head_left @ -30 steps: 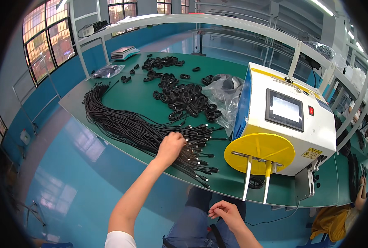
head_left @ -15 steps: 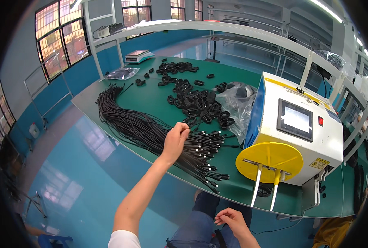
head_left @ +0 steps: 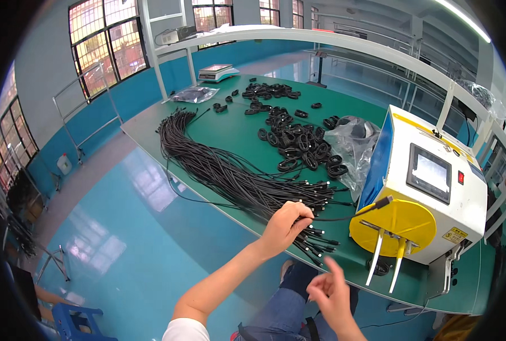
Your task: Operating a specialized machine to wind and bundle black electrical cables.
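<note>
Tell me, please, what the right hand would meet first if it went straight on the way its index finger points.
Most likely the plug ends of the black cable bundle, just beyond the right hand in the picture; depth is unclear, so it might pass over them.

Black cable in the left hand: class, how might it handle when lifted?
The black cable is probably floppy, apparently bowing past the green table. It seems light, fingertip-pinched by the left hand; perhaps springy, its plug not drooping.
</note>
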### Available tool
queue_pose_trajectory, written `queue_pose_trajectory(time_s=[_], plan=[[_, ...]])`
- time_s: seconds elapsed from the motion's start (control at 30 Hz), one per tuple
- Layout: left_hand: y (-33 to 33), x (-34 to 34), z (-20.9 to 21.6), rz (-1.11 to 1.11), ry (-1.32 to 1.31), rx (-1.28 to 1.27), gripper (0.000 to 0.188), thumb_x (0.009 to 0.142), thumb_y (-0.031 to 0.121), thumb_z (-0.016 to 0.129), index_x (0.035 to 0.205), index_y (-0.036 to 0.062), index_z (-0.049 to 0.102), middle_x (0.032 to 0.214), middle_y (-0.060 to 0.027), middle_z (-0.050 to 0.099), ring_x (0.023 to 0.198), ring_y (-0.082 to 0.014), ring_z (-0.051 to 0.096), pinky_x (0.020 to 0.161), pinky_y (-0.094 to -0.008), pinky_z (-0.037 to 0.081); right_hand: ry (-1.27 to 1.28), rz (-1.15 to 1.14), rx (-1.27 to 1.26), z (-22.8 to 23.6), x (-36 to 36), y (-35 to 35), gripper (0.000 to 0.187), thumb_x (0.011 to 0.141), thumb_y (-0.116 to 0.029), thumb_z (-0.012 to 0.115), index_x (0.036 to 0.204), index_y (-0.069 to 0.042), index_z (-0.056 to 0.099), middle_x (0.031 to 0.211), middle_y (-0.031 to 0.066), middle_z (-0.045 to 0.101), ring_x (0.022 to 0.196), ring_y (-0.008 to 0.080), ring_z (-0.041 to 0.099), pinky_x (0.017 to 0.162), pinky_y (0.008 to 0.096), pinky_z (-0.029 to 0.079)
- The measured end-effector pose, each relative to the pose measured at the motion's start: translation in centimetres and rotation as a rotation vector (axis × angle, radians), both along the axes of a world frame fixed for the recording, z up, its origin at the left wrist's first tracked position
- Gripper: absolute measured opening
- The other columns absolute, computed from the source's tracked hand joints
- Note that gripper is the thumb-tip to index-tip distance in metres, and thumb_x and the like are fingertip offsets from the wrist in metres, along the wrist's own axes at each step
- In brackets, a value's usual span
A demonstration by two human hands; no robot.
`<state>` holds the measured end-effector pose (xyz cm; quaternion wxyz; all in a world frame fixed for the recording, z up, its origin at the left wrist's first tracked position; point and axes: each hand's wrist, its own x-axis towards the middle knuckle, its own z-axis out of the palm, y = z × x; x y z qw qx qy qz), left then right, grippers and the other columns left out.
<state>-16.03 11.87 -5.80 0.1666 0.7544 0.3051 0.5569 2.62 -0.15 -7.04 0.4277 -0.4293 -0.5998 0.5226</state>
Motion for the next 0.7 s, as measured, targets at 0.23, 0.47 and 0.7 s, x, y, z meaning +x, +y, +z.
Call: queue_pose_trajectory(time_s=[0.23,0.47,0.7], plan=[[-1.8,-2.2,-0.7,-0.012,0.209,0.095,0.022,0.077,-0.001,0.065,0.094,0.0079,0.057,0.093,-0.0056,0.058,0.088,-0.0247,0.056,0.086,-0.0394,0.042,0.298,-0.113,0.215,4.9,-2.3,3.9,0.021,0.085,0.004,0.052,0.105,0.004,0.055,0.074,0.0094,0.054,0.055,0.0122,0.052,0.050,0.0208,0.042],[6.6,-10.9,-7.2,0.746,0.407,0.120,0.016,0.081,0.007,0.063,0.094,0.0099,0.055,0.110,-0.0074,0.056,0.117,-0.0311,0.045,0.104,-0.0516,0.024,0.278,-0.281,0.563,6.3,-0.9,0.1,0.011,0.088,0.001,0.052,0.089,0.005,0.062,0.071,0.0097,0.055,0.053,0.0134,0.054,0.046,0.0226,0.040],[9.7,-12.4,-10.5,0.721,0.361,-0.007,0.015,0.083,0.009,0.060,0.097,0.0097,0.054,0.112,-0.0079,0.054,0.119,-0.0306,0.043,0.105,-0.0549,0.024,0.567,-0.711,0.646,6.7,8.1,-3.5,0.022,0.095,-0.014,0.051,0.079,0.001,0.048,0.070,0.0041,0.037,0.053,0.0134,0.034,0.043,0.0234,0.029]])
